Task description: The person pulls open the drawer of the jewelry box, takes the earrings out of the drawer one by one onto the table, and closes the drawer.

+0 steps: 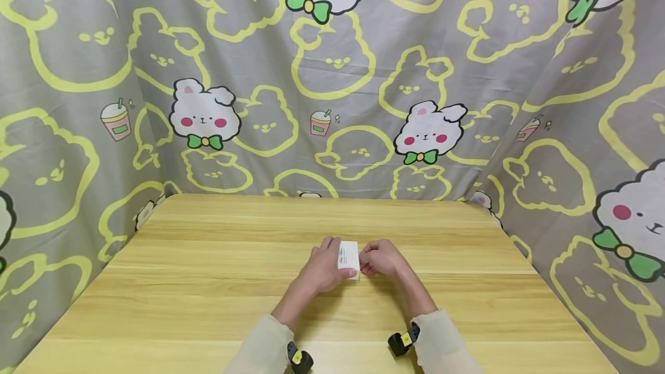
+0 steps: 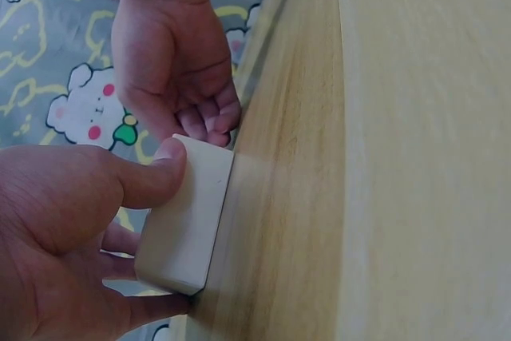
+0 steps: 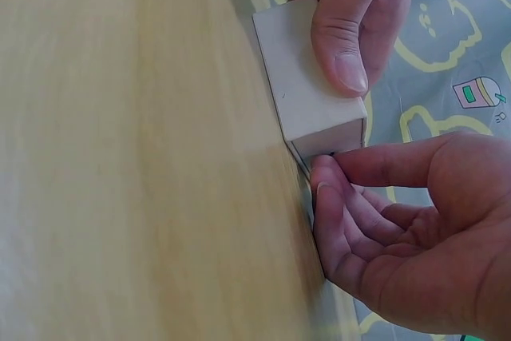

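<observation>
Desk [image 1: 208,305]: flat, finished in pale yellow wood grain streaked from side to side.
Curtain [image 1: 270,62]: grey fabric, hung in soft folds, printed with yellow outlines and white animals in green bows.
Box [image 1: 351,253]: white, matt, straight-edged; dark lettering is borne on the upper face, while the side seen from both wrists is left plain.
Orientation: the lettered face is turned up; the plain side's longer edges are directed from hand to hand. The overall long axis cannot be told, part being covered.
Position: the box is held low at mid-desk, between the hands.
Left hand [image 1: 322,265]: wrapped about the box, thumb pressed to the plain side.
Right hand [image 1: 383,258]: fingers bent, tips set at the box's end; whether an edge is pinched cannot be told.
</observation>
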Motion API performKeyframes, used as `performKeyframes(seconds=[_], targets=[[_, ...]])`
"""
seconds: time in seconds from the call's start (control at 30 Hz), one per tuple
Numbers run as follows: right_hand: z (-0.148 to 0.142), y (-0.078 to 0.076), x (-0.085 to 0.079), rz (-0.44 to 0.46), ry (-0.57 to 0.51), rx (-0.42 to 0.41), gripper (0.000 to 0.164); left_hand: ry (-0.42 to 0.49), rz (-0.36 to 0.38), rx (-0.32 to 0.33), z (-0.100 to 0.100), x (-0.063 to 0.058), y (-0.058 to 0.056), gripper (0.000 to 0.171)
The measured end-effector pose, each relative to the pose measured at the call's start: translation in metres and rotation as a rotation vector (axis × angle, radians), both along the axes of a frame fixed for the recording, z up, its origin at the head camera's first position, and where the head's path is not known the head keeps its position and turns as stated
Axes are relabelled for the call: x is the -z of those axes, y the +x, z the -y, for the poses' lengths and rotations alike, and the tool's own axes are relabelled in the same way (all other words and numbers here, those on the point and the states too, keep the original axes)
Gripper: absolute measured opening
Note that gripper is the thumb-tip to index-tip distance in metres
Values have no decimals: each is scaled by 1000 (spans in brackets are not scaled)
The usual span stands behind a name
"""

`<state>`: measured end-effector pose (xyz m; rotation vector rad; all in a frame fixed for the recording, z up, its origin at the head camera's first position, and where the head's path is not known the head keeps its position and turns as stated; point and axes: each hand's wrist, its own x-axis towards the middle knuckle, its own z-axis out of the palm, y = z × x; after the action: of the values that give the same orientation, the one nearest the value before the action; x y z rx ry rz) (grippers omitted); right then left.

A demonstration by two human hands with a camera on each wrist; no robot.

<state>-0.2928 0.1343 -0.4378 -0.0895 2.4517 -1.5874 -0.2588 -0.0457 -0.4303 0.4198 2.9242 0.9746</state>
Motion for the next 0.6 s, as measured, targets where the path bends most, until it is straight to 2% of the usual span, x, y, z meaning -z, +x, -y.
performKeyframes(seconds=[0.6], targets=[[-2,-4,4,5,-4,7,6,-4,13,-5,-1,0,0,85]])
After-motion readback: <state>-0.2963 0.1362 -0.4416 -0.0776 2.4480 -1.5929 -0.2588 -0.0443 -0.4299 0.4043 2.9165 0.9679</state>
